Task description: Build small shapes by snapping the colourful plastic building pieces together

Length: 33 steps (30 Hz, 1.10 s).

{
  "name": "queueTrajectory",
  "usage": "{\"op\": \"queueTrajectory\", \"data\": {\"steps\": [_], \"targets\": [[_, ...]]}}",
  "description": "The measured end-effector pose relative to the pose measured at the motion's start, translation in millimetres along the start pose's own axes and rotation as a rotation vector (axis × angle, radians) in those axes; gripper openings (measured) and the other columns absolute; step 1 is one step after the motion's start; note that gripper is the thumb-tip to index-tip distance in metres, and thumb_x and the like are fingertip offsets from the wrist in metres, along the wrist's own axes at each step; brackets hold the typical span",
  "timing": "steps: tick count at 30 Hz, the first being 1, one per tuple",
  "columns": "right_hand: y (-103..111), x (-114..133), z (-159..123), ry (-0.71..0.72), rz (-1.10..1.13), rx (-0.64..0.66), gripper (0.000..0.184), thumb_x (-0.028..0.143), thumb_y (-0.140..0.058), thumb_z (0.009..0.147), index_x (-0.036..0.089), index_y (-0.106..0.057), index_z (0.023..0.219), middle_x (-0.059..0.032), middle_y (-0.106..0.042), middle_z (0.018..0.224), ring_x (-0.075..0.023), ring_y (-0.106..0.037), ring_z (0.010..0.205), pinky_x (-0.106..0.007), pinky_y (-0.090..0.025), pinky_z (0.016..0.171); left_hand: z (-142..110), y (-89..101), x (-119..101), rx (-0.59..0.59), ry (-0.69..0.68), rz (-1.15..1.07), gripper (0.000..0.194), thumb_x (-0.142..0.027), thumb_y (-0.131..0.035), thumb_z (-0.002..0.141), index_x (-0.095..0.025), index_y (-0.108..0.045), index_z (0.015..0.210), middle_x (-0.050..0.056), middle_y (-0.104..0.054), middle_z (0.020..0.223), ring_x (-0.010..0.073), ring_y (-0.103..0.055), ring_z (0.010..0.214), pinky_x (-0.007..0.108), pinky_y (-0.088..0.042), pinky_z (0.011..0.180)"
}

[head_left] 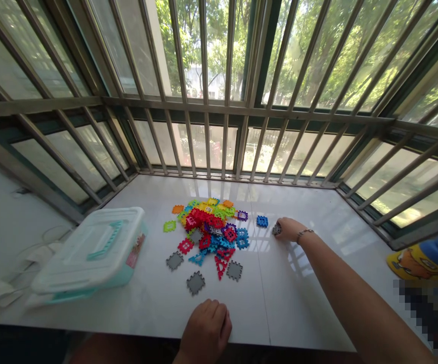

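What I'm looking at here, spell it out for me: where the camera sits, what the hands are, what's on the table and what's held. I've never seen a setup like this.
There is no machine here: these are a person's own bare hands. The single picture comes from a camera worn on the head, looking forward and down.

On the white table, a pile of colorful notched pieces lies near the middle, with a few pieces loose around it. A lidded box stands to the left, and a barred window lies beyond.

The right hand grips a small gray piece. The left hand is curled at the near edge; nothing shows in it, though its palm is hidden.
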State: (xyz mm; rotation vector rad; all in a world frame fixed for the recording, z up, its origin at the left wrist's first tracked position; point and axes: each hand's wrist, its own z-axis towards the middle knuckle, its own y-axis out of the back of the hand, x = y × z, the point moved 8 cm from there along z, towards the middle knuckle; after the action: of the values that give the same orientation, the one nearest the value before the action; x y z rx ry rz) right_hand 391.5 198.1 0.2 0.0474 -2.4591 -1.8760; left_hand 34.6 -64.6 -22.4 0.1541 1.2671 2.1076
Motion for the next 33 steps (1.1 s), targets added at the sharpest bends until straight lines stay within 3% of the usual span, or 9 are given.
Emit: {"op": "queueTrajectory", "data": {"steps": [8,23,33], "targets": [[-6,-21,15,-0.077,-0.008,-0.009,0.049,0.045,-0.087,0.079,0.017,-0.082,0.119,-0.0187,-0.079,0.122,-0.036,-0.075,0.113,-0.038,-0.057,0.092,-2,-2.4,2,-0.005,0.001,-0.001,0.021,-0.01,-0.063,0.098,-0.026,-0.055,0.086,0.001,-0.059,0.078,0.0222,-0.06,0.073,0.042,-0.045,0.068],[-5,-14,17,-0.087,-0.017,-0.011,0.043,0.047,-0.087,0.081,0.02,-0.084,0.113,-0.0173,-0.081,0.117,-0.0356,-0.076,0.111,-0.038,-0.057,0.092,0,1.2,0,-0.014,-0.004,0.01,0.021,-0.011,-0.062,0.098,-0.026,-0.054,0.085,0.001,-0.059,0.077,0.0219,-0.061,0.071,0.041,-0.047,0.066],[0,-9,33,0.001,-0.034,0.033,0.047,0.044,-0.089,0.077,0.018,-0.082,0.116,-0.0171,-0.079,0.122,-0.0342,-0.076,0.11,-0.037,-0.057,0.091,-3,-3.5,1,0.005,-0.011,0.008,0.021,-0.011,-0.063,0.098,-0.026,-0.053,0.087,0.001,-0.059,0.078,0.0221,-0.06,0.073,0.041,-0.045,0.069]]}}
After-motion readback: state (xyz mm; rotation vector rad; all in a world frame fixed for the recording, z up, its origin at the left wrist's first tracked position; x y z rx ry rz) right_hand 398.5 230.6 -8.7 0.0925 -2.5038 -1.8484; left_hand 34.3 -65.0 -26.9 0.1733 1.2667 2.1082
